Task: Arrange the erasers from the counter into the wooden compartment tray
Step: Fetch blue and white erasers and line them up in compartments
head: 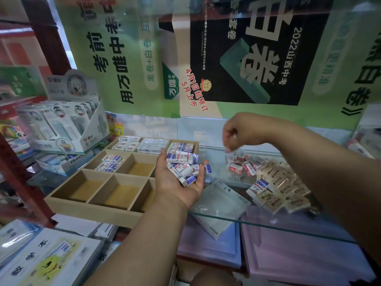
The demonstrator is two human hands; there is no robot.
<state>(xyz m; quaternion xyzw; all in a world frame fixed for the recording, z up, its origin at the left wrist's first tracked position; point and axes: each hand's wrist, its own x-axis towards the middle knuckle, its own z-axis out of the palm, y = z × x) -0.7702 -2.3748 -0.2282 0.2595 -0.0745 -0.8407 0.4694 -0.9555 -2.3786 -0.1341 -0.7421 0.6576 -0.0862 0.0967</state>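
Covering the back wall: green poster point(115, 65) with large black Chinese characters, black poster point(257, 48) reading "2022" plus red "4月1日起预订 5月上市". Glass counter point(268, 223) below, front edge running left to right. Wooden compartment tray point(86, 203) on left part of counter, nine cells; far row filled with erasers lying flat, middle-left cell partly filled by tray erasers point(112, 159) with long axes running roughly left-right, near row and middle-centre cell bare. White display box point(82, 141) of carded items left of tray, "AIHAO" readable on packet beneath. Shallow white box point(222, 209) on glass just right of left wrist. Loose pile of erasers point(272, 178) on counter at right: tan-sleeved ones with dark Chinese print nearest, red-white ones marked "2B" further back, one blue-white piece at front left of the pile; axes pointing every way. Left hand point(177, 178) palm up over tray's right edge, fingers loosely cupped, carrying heap of blue-white erasers point(183, 166), mixed directions. Right hand point(235, 135) above pile, fingers curled downward, tips pinching a small wrapped eraser point(229, 150); label unreadable, blurred.
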